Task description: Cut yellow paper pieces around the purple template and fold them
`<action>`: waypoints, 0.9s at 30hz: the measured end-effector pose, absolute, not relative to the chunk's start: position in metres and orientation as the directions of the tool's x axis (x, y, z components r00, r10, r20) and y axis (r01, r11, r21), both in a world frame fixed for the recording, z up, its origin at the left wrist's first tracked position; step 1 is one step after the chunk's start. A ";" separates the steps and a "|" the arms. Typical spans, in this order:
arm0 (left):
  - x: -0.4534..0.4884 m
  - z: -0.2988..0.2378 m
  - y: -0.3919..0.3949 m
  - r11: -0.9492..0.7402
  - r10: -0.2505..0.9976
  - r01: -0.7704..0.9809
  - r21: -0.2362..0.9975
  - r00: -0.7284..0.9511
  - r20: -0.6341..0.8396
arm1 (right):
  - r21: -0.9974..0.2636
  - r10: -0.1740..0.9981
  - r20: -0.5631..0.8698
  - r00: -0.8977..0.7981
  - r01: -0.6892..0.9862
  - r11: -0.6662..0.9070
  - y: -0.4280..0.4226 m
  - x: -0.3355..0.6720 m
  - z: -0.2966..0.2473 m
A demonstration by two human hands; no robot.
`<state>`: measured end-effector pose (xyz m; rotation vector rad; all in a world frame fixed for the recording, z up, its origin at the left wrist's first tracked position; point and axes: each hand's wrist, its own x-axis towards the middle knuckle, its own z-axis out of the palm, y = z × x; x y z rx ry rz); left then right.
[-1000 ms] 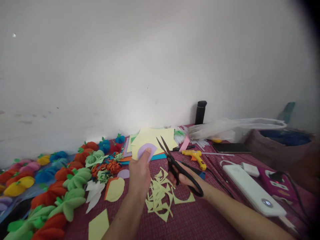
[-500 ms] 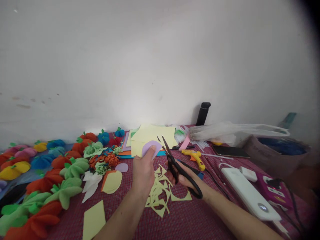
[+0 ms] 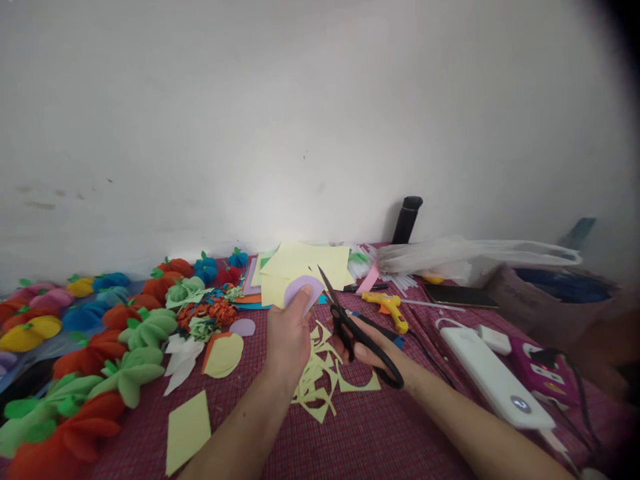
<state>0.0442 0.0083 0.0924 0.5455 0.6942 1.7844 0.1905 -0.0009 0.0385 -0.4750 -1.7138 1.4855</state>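
My left hand (image 3: 291, 331) pinches a rounded purple felt piece (image 3: 296, 289) between thumb and fingers. In my right hand (image 3: 367, 348) are black-handled scissors (image 3: 357, 328), their blades parted and pointing up and away. The blades lie at the right edge of the purple piece; whether they touch it I cannot tell. Below and between my hands is a heap of curved yellow scraps (image 3: 316, 373). Left of my left hand lie a small purple disc (image 3: 243, 327) and some rounded yellow pieces (image 3: 225, 355) over an orange one. A yellow rectangle (image 3: 188, 430) lies nearer to me.
Stacked yellow sheets (image 3: 320, 260) lie at the back. Colourful felt pumpkins (image 3: 150, 327) crowd the left side. To the right are a yellow glue gun (image 3: 387, 307), a black bottle (image 3: 407, 220), a dark phone (image 3: 460, 296), a white power bank (image 3: 495, 377) and a purple power strip (image 3: 545, 377).
The scissor blades have shifted slightly left, nearer the purple piece and over its right edge. The view has tilted a little; both hands keep their hold.
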 end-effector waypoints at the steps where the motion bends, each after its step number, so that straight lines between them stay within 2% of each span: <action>1: 0.045 0.092 0.008 -0.241 0.954 -0.683 0.690 -0.298 0.039 | -0.946 0.724 0.325 -0.609 -0.221 0.239 -0.001 0.190 0.038; 13: 0.048 0.090 0.009 -0.223 0.950 -0.673 0.706 -0.314 0.001 | -0.945 0.743 0.314 -0.591 -0.269 0.185 0.001 0.190 0.037; 21: 0.048 0.086 0.012 -0.243 0.946 -0.656 0.714 -0.322 0.026 | -0.951 0.764 0.305 -0.568 -0.144 0.273 0.005 0.193 0.035; 27: 0.048 0.086 0.012 -0.248 0.948 -0.669 0.701 -0.316 0.033 | -0.959 0.796 0.264 -0.544 -0.058 0.279 -0.001 0.191 0.049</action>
